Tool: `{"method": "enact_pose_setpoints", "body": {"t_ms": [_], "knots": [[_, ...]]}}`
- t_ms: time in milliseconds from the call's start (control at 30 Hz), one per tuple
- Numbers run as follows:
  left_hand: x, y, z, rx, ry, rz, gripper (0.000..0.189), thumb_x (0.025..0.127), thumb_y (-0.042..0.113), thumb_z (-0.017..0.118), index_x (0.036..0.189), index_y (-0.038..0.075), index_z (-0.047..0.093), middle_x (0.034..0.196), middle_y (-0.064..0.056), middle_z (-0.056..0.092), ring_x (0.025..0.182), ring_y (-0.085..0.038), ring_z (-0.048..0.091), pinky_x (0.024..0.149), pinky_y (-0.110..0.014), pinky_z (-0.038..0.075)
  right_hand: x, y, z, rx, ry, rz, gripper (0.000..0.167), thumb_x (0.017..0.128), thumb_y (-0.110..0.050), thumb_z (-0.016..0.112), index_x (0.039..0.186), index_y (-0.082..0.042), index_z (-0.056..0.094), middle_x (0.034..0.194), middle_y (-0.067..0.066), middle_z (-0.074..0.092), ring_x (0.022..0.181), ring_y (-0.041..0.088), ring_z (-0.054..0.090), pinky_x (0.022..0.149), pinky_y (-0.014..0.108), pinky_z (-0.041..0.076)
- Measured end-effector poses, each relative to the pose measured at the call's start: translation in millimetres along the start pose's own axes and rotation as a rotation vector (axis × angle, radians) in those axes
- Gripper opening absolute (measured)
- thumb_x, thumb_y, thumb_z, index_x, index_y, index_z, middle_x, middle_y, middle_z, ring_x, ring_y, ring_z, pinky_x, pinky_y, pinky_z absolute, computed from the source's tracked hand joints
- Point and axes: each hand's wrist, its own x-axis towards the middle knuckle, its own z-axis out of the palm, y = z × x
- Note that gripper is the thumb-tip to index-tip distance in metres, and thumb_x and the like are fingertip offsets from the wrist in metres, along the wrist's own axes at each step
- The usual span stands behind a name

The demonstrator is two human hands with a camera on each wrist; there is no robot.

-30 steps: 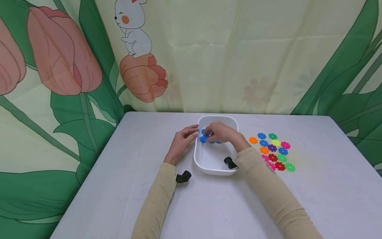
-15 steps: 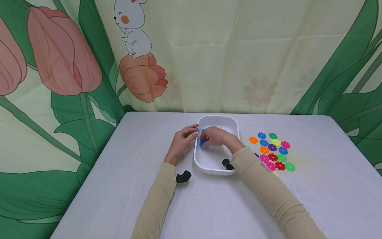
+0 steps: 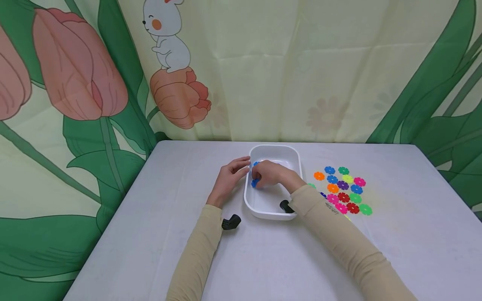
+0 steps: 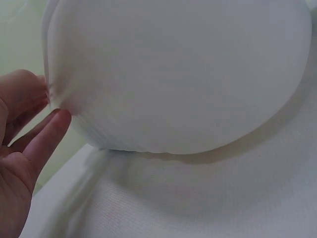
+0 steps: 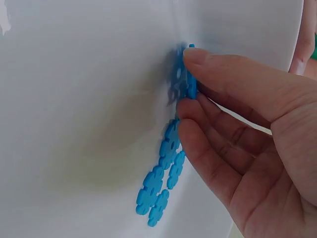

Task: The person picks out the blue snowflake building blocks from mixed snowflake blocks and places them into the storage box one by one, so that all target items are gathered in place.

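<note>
A white rectangular tray (image 3: 278,216) stands on the table. My left hand (image 3: 231,177) is at its left side; in the left wrist view, the fingertips (image 4: 60,116) touch the outer wall. Inside the tray, my right hand (image 3: 272,172) pinches a blue flower-shaped plastic disc (image 5: 192,74) between thumb and fingers. The held disc stands on edge, close to the tray's inner side. Several more blue discs (image 5: 149,190) lie near it in the right wrist view. From the head view, the right hand hides most of them.
Right of the tray, several flower-shaped discs (image 3: 343,197) in orange, green, pink, red, purple, yellow and blue lie on the white table (image 3: 414,234). A black wrist device (image 3: 231,222) sits by the left sleeve, another (image 3: 287,206) by the right. A printed curtain (image 3: 263,83) hangs behind.
My right hand has shifted left and a little nearer to me inside the tray, against its left side. The left hand has stayed in place.
</note>
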Motion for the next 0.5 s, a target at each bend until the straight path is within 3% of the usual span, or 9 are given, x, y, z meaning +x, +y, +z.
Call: {"method": "enact_pose_setpoints", "body": {"t_ms": [133,333,500], "knots": [[6.4,-18.5,2.1,0.008,0.038,0.006,0.031,0.094,0.024,0.067,0.121,0.009,0.07,0.132,0.012,0.059,0.129,-0.007,0.048,0.11,-0.031,0.038,0.1,-2,1,0.001,-0.005,0.023,0.027,0.084,-0.012,0.076,0.107,-0.001,0.067,0.097,0.006,0.068,0.089,0.017,0.06,0.089,0.032,0.052],[6.4,-17.4,1.8,-0.009,0.035,-0.015,0.031,0.093,0.026,0.068,0.121,0.011,0.07,0.133,0.01,0.059,0.13,-0.008,0.048,0.11,-0.03,0.038,-1.1,-4,1,0.0,-0.011,0.03,0.027,0.084,-0.011,0.076,0.108,-0.001,0.067,0.098,0.007,0.067,0.09,0.019,0.059,0.091,0.033,0.051],[1.6,-4.2,1.2,-0.002,0.011,-0.04,0.034,0.095,0.019,0.065,0.125,0.002,0.066,0.139,0.0,0.056,0.134,-0.016,0.045,0.112,-0.034,0.036,-1.2,-4,2,0.011,-0.013,0.044,0.026,0.084,-0.009,0.076,0.106,-0.001,0.067,0.097,0.008,0.067,0.088,0.019,0.057,0.089,0.033,0.05]]}}
